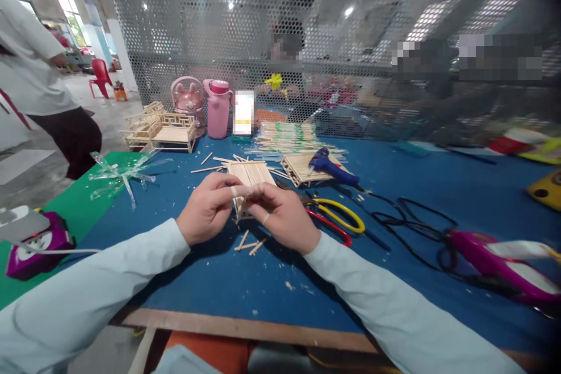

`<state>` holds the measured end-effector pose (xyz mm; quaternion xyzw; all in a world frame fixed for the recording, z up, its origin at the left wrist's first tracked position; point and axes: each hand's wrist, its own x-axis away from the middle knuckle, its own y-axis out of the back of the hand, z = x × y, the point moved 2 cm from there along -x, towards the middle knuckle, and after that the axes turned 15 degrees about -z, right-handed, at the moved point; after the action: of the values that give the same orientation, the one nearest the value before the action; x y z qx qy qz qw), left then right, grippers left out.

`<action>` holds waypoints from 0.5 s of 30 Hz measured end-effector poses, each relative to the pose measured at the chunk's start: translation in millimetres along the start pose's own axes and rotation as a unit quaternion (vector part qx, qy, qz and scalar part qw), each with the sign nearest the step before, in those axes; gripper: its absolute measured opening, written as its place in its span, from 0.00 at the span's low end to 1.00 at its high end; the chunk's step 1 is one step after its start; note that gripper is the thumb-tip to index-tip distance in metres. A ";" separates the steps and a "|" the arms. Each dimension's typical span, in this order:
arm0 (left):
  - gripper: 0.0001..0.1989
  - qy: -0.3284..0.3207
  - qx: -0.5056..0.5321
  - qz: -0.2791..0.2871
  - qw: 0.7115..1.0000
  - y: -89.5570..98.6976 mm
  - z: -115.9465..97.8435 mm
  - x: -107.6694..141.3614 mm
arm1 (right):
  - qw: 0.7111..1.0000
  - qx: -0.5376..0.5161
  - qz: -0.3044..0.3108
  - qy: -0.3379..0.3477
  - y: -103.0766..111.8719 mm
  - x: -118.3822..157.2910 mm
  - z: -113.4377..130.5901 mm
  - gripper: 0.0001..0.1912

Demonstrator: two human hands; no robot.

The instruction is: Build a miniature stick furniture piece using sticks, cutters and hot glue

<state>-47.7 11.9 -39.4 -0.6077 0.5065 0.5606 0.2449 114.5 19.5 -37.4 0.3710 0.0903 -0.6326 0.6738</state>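
Note:
A small bench-like model of thin wooden sticks (252,172) stands on the blue table in front of me. My left hand (210,205) is at its near left side, thumb and fingers closed in a pinch. From the right, my right hand (284,213) meets it, fingers also pinched together. The fingertips come together over the model's front edge, and what they grip between them is too small and covered to make out. White tape wraps a finger on each hand. Several loose sticks (250,244) lie just below.
Right of my hands are yellow-and-red-handled scissors (339,215), a blue glue gun (331,168) on another stick model (300,169), and its black cable. Behind stand finished stick furniture (173,134), a pink bottle (218,108) and a phone (243,112). Purple power strips (41,245) flank me; a person (39,70) is at left.

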 end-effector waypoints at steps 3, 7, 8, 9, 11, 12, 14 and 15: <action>0.23 -0.004 -0.003 -0.008 1.000 -0.5 0.2 1.2 | 1.000 0.003 0.006 -0.001 -0.2 0.3 -0.7 0.04; 0.22 -0.002 0.000 -0.002 1.000 -0.1 0.3 2.3 | 1.000 -0.006 0.007 0.003 -0.1 1.1 -1.7 0.04; 0.22 0.001 -0.001 0.002 1.000 0.0 0.3 2.6 | 1.000 -0.008 0.007 0.002 -0.2 1.4 -2.0 0.04; 0.21 0.005 -0.001 0.006 1.000 0.1 0.2 2.8 | 1.000 -0.009 0.008 0.000 -0.3 1.7 -2.4 0.04; 0.21 0.022 0.007 0.013 1.000 -0.1 -0.4 3.2 | 1.000 -0.009 0.010 -0.009 -0.6 2.2 -3.4 0.04; 0.21 0.037 0.013 0.015 0.999 -0.4 -0.7 3.3 | 1.000 -0.011 0.011 -0.015 -0.7 2.3 -3.9 0.04; 0.19 0.086 0.028 0.013 0.996 -1.4 -0.4 3.4 | 0.999 -0.022 0.014 -0.026 -1.1 2.4 -4.7 0.04; 0.18 0.123 0.033 0.010 0.992 -2.2 0.7 3.6 | 0.999 -0.029 0.016 -0.031 -1.3 2.3 -5.0 0.03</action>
<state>-46.6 12.1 -43.5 -0.6586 0.5569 0.4672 0.1946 115.4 20.9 -42.8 0.3331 0.0811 -0.6300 0.6969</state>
